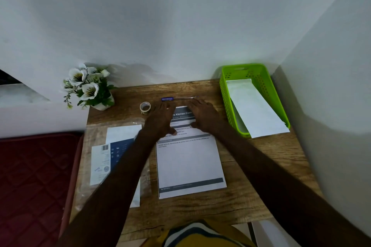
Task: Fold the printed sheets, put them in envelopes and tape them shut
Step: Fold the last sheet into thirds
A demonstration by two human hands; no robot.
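A printed sheet (189,162) with dark header bands lies flat in the middle of the wooden table (261,176). My left hand (160,118) rests on its top left corner, fingers stretched toward the far edge. My right hand (202,115) lies flat on the top right part of the sheet. A small roll of tape (145,107) stands just left of my left hand. White envelopes (255,108) lie in a green basket (225,88) at the right. A clear packet of envelopes with a blue printed label (112,152) lies at the left, partly under my left forearm.
A pen with a blue cap (176,98) lies just beyond my fingertips. A pot of white artificial flowers (88,86) stands at the table's back left corner. White walls close the back and right sides. A dark red cushion (34,182) is left of the table.
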